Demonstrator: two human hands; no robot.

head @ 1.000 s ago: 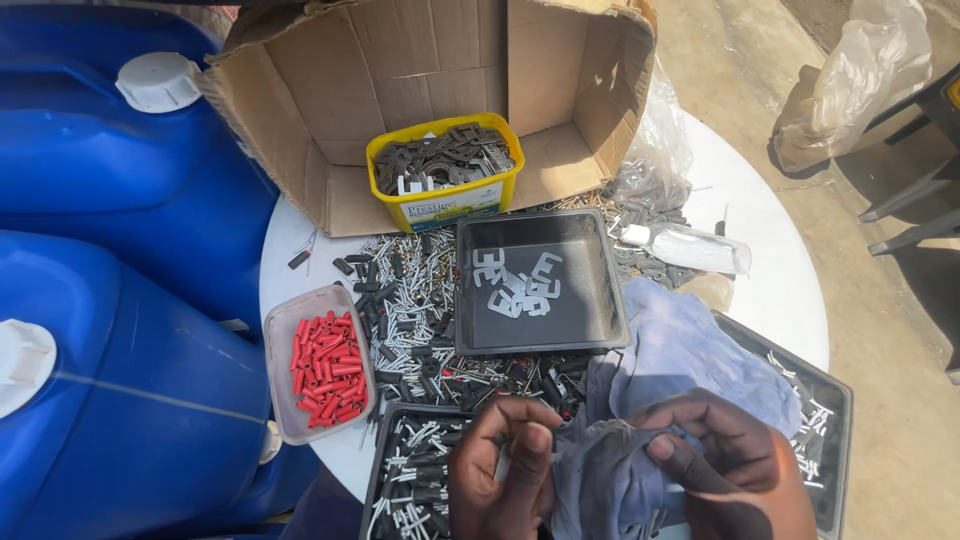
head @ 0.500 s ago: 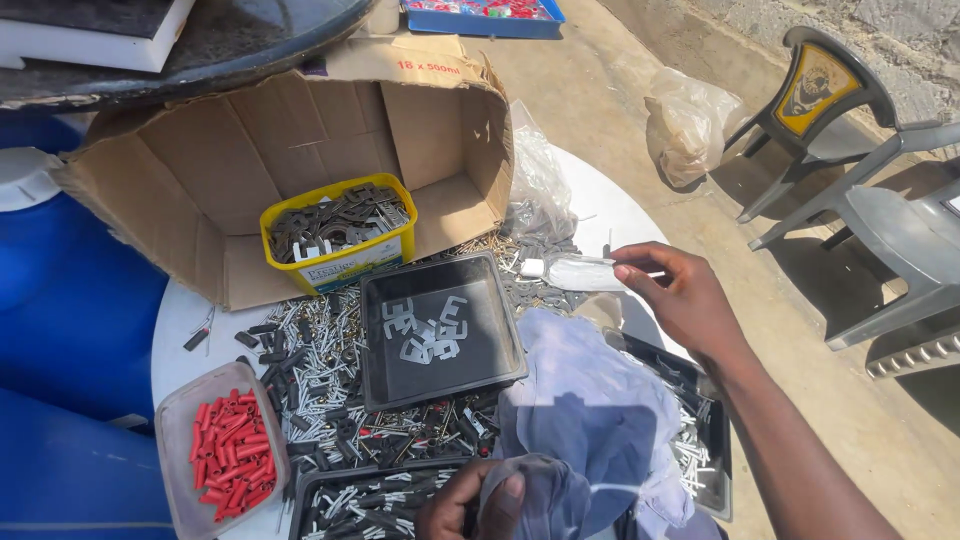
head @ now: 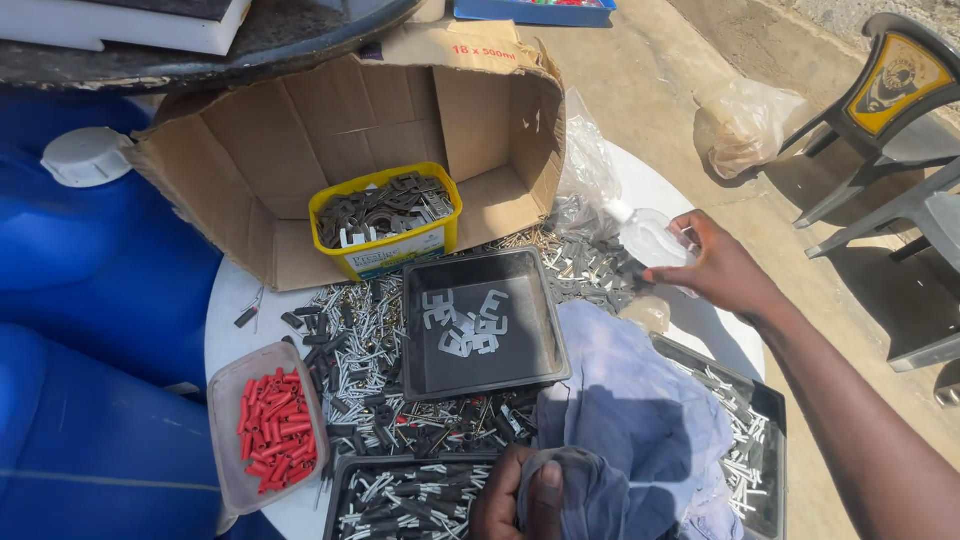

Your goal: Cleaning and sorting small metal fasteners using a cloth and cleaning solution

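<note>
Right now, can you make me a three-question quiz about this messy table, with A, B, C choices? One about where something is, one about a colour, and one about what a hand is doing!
1. Where is the yellow tub of dark metal pieces?
A. Inside the open cardboard box
B. On the grey chair
C. In the black square tray

2. What colour are the small plugs in the clear container?
A. Green
B. Red
C. White

3. What is the right hand doing?
A. Resting flat on the blue drum
B. Holding a red plug
C. Touching a clear plastic bottle

Answers: 1 A, the tub stands on the box's lower flap, between its walls. 2 B, the plugs are bright red. 3 C, its fingers are on the bottle lying at the table's far side, while the left hand grips the bluish cloth.
</note>
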